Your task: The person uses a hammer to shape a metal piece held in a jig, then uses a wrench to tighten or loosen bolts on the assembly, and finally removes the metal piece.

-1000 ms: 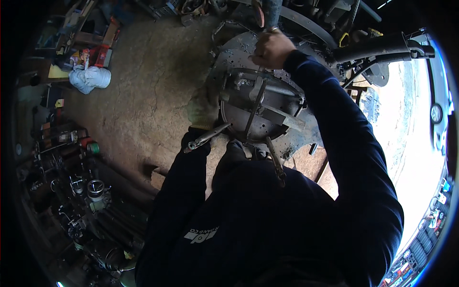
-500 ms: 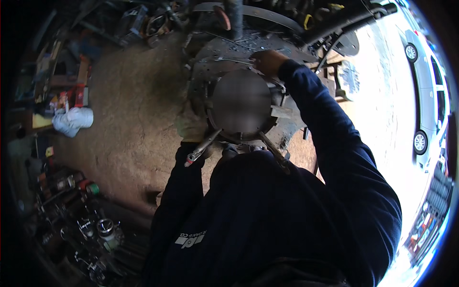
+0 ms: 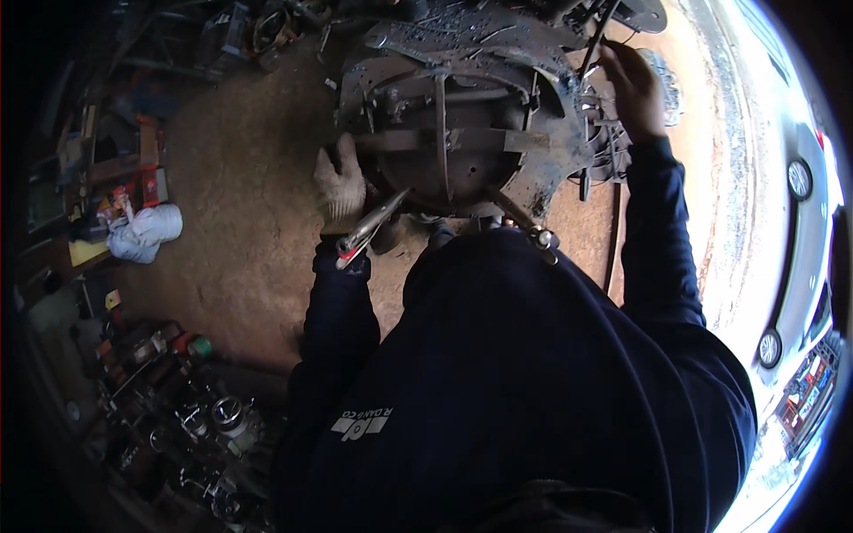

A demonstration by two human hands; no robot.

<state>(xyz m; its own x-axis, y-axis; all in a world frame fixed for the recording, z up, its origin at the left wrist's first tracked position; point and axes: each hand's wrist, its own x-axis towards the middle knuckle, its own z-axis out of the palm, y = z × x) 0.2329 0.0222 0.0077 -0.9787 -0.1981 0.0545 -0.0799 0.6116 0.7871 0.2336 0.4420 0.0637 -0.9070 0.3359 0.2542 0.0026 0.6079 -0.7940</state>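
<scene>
A round metal frame lies on a dark, worn steel worktable. Across it run a flat metal bar and a narrower upright strip. My left hand, in a pale knitted glove, is beside the frame's left edge near the flat bar's end, thumb and fingers apart. My bare right hand is beyond the table's right edge, fingers curled at a dark metal rod. Two metal handles, a left one with a red mark and a right one, stick out toward me.
Small metal scraps litter the table's far part. Machine parts crowd the lower left. A white bundle lies on a shelf at left. Brown floor stretches between. Outside at right stands a silver car.
My right hand has moved from the table's far part to the rod at the right. My left hand has come up beside the frame. The table appears higher in the picture.
</scene>
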